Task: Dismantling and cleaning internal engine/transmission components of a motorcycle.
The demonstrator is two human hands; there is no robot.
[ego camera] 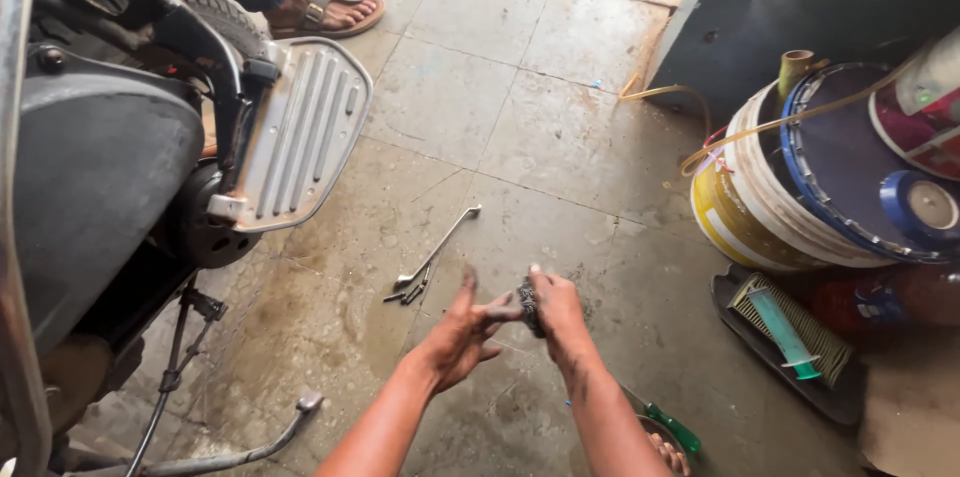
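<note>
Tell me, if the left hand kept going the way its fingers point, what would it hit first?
Probably the wrenches lying on the floor, just ahead of the left hand; depth is hard to judge.

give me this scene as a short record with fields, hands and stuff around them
left hand: open, greasy, fingers spread beside the small dark part
right hand: grip closed on small dark part
floor: spanners lying ahead of the hands; green screwdriver near the right forearm
left side: scooter with grey footboard
right side: buckets
</note>
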